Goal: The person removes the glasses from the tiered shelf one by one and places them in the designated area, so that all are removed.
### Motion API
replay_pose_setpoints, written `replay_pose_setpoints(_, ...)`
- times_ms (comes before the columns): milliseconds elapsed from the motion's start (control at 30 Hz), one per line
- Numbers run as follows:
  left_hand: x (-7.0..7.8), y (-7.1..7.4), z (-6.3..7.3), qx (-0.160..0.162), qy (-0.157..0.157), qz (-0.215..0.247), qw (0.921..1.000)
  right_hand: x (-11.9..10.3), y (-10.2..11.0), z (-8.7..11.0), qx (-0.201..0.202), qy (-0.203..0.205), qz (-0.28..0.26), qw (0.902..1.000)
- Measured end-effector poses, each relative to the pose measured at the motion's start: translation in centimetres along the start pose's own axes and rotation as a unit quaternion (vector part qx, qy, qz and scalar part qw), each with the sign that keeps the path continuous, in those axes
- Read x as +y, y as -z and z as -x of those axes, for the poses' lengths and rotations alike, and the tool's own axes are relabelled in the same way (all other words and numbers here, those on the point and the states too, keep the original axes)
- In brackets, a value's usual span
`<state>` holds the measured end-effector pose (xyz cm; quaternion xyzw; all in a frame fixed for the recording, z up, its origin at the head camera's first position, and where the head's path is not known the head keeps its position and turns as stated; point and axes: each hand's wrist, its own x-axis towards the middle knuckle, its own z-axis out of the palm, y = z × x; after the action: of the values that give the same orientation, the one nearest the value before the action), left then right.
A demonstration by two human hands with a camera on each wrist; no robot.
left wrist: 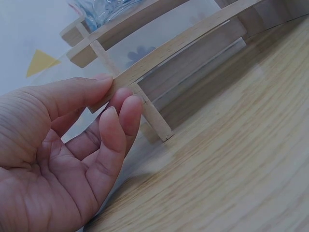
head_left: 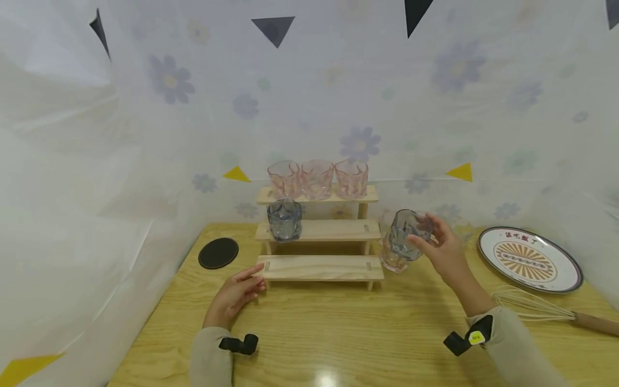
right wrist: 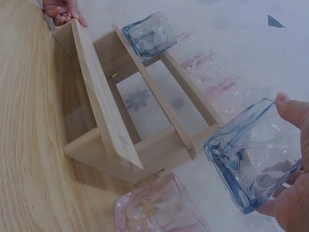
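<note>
In my head view, the right hand (head_left: 448,253) holds a blue glass (head_left: 399,239) in the air, right of the wooden rack (head_left: 316,267), fingers curled around it. A second blue glass (head_left: 284,221) stands on the middle shelf (head_left: 333,230), at the left, and three pink glasses (head_left: 317,180) on the far top shelf (head_left: 372,194). In my left wrist view, the left hand (left wrist: 55,176) pinches the near shelf (left wrist: 145,66) at its left end. In my right wrist view, another pink glass (right wrist: 154,208) is right of the rack.
</note>
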<state>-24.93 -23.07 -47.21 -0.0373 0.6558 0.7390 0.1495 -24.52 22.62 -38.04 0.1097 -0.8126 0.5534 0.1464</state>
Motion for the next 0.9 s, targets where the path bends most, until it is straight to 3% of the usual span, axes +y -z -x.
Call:
replay_pose_setpoints(167, 0.0, 0.1, 0.1, 0.004, 0.000, 0.002, 1.0000, 0.9, 1.7, 0.5, 0.022, -0.007, 0.025, 0.9994)
replay_pose_setpoints(333, 0.0, 0.0, 0.1, 0.006, 0.000, 0.003, 1.0000, 1.8, 2.9, 1.0, 0.043, -0.043, 0.061, 0.9963)
replay_pose_setpoints(500, 0.1, -0.1, 0.1, 0.008, 0.004, 0.005, 1.0000, 3.2, 3.7, 1.4, 0.050, -0.094, 0.039, 0.9936)
replay_pose_setpoints(633, 0.1, -0.1, 0.1, 0.004, 0.006, 0.006, 1.0000, 4.4, 3.9, 1.5, 0.063, -0.121, 0.033, 0.9901)
replay_pose_setpoints(900, 0.2, -0.1, 0.2, -0.002, 0.003, 0.007, 1.0000, 7.3, 3.4, 1.3, 0.081, -0.136, 0.094, 0.9829)
